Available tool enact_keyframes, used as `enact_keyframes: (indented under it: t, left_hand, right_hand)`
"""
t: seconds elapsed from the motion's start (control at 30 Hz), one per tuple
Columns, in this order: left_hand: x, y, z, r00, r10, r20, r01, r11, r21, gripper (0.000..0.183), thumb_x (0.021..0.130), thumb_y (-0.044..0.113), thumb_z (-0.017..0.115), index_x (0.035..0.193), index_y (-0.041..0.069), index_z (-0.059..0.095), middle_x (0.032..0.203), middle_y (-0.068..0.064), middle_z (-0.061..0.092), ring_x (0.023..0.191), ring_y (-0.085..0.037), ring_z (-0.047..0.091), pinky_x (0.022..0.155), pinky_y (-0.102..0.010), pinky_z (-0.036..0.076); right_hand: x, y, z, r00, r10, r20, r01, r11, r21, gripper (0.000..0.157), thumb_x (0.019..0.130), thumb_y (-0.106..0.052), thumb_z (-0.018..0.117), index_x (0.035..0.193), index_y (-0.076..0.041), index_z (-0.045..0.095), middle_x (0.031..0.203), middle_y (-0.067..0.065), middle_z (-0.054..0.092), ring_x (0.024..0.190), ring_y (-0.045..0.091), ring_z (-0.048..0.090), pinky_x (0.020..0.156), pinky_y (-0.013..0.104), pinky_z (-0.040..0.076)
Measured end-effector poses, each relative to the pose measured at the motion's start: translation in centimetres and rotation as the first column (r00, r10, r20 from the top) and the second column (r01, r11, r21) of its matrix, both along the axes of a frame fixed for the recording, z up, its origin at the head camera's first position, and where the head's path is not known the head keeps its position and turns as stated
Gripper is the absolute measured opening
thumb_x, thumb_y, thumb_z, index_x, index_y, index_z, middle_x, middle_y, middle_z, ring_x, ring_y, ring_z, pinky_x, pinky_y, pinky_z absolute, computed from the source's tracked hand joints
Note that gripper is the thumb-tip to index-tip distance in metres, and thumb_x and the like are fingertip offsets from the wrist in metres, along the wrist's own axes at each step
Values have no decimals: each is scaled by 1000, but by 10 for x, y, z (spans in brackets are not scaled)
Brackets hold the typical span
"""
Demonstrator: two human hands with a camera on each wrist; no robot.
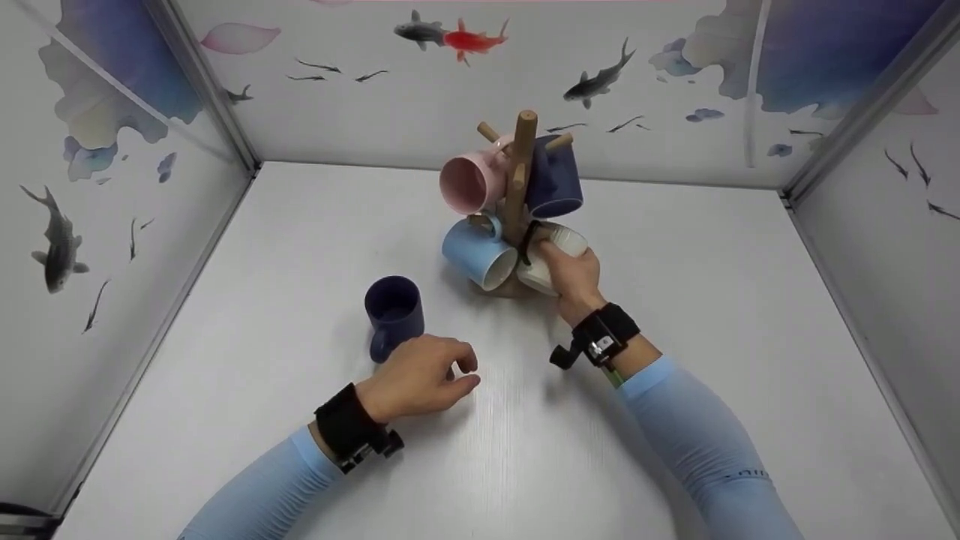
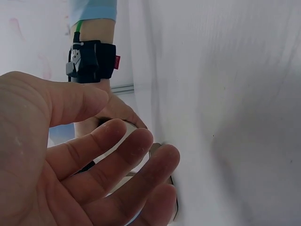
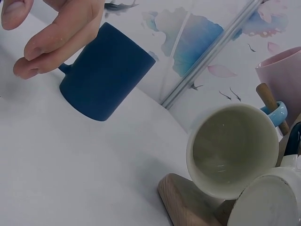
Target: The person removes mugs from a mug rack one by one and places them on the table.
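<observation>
My right hand (image 1: 576, 276) grips a white mug (image 1: 535, 274) at the lower right of a wooden mug tree (image 1: 517, 196). A dark curved strip shows beside that mug; whether it is its handle I cannot tell. In the right wrist view, the white mug's base (image 3: 265, 203) faces the camera, beside the light blue mug (image 3: 235, 146). Over the table, my left hand (image 1: 421, 379) is held with loosely bent fingers and nothing in them. Just beyond it stands an upright navy mug (image 1: 395, 309), its handle toward the hand; the head view does not settle whether they touch.
On the tree hang a pink mug (image 1: 471, 182) at upper left, a dark blue mug (image 1: 556, 180) at upper right and the light blue mug (image 1: 478, 252) at lower left. Patterned panels (image 1: 337, 112) wall in the white table (image 1: 315, 225) at the back and both sides.
</observation>
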State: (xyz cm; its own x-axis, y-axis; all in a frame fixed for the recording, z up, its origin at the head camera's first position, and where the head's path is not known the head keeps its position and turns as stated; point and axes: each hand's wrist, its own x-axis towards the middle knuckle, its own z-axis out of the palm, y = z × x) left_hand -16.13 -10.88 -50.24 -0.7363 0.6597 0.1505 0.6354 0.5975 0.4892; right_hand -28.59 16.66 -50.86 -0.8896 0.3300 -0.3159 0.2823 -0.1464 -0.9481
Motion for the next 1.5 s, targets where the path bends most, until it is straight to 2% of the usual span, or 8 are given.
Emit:
enact_keyframes:
  t: [0.33,0.63,0.93,1.5]
  left_hand:
    - [1,1,3,1000,23,6,-23,999,25,15,102,26,75,105,14,81,94,0,84,78,-18,77,69,-32,57]
    - [0,1,5,1000,7,15,-7,1000,22,19,102,27,74,108,11,82,96,0,84,79,-17,76,71,-32,59]
    - [0,2,4,1000,7,27,-7,1000,12,18,102,28,75,108,13,82,97,0,85,81,-19,79,72,-32,59]
    - [1,4,4,999,17,40,-17,1000,-5,18,103,29,76,110,14,81,99,2,84,82,-14,75,72,-30,58]
  right_hand:
    - [4,5,-1,1000,19,-18,-20,999,-44,74,95,-33,86,153,-2,52,131,9,66,108,19,72,88,27,63]
    - [6,7,1,1000,13,-27,-13,1000,-26,79,93,-30,87,155,-1,48,137,12,64,113,22,70,93,29,63]
    - [9,11,2,999,13,-29,-14,999,-35,75,95,-29,85,155,-2,49,141,13,62,118,24,69,96,31,62]
    - [14,17,3,999,8,-32,-8,1000,7,75,96,-29,82,157,-2,49,143,13,62,121,23,65,100,29,58]
